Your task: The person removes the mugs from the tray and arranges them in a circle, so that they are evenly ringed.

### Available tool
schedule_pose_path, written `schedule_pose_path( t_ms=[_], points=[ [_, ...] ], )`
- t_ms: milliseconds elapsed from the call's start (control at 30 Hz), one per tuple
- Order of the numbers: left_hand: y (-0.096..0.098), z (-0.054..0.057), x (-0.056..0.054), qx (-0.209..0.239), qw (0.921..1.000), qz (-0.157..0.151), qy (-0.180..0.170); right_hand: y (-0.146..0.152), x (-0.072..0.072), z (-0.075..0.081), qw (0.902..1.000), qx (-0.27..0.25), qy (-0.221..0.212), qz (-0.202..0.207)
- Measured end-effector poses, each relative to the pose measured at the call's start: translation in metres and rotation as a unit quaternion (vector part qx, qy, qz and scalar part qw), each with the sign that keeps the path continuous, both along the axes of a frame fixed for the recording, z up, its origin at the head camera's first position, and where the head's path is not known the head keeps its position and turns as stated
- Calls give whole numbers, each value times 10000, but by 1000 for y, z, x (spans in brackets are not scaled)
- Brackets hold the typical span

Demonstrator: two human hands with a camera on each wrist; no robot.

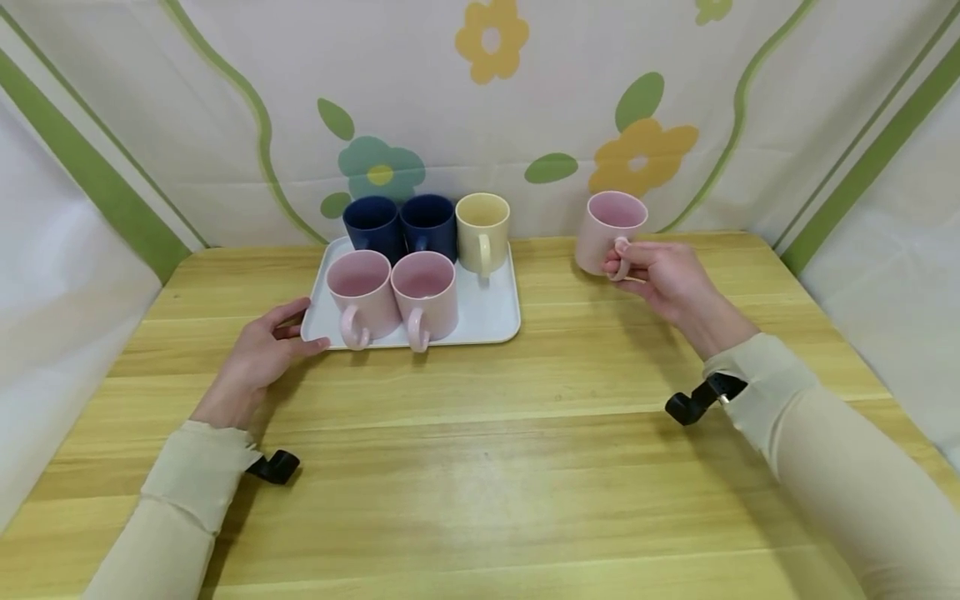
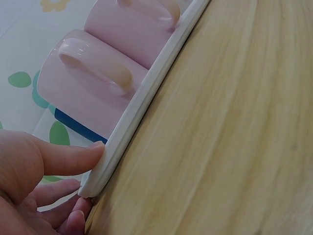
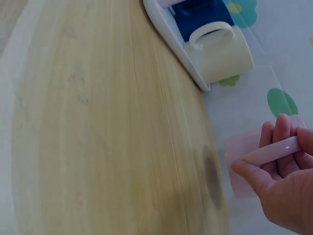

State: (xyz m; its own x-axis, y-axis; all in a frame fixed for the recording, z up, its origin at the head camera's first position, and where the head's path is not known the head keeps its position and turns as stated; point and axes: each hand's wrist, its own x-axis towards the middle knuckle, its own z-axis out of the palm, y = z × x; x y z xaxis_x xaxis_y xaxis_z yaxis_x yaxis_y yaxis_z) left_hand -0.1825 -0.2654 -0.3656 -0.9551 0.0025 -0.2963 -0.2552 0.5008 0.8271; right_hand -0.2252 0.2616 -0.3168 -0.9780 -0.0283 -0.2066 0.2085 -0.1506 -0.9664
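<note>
My right hand grips a pink mug by its handle, upright at the back right. In the right wrist view a shadow lies on the wood beside that mug. At the front left corner of the white tray, my left hand holds the rim, thumb on top and other fingers curled under the edge. Two pink mugs stand in the tray's front row, handles toward me. Behind them are two navy mugs and a pale yellow mug.
The wooden table stretches in front of the tray and between both arms. A white curtain with flowers and green stripes hangs right behind the table's back edge. Black wrist cameras stick out from both sleeves.
</note>
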Motion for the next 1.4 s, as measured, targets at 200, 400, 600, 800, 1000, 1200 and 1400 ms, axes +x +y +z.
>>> schedule_pose_path(
  t_ms=[200, 400, 600, 800, 1000, 1200, 1400],
  points=[
    [1, -1, -1, 34, 10000, 11, 12, 7, -6, -4, 10000, -70, -26, 1],
    [0, -3, -1, 44, 10000, 16, -1, 11, -10, -8, 9999, 105, -48, -7],
    [0, -3, -1, 20, 10000, 9, 2, 15, -13, -11, 9999, 107, -130, 6],
    [0, -3, -3, -10, 10000, 24, -26, 17, -17, -13, 9998, 18, -193, -9],
    [0, -2, -2, -28, 10000, 35, -8, 19, -20, -14, 9997, 8, -238, -43],
    [0, -2, -2, -51, 10000, 48, -38, 20, -22, -14, 9997, 132, -217, -42],
    [-1, -3, -2, -40, 10000, -21, 60, 22, -24, -15, 9993, 222, -313, 7]
  ],
)
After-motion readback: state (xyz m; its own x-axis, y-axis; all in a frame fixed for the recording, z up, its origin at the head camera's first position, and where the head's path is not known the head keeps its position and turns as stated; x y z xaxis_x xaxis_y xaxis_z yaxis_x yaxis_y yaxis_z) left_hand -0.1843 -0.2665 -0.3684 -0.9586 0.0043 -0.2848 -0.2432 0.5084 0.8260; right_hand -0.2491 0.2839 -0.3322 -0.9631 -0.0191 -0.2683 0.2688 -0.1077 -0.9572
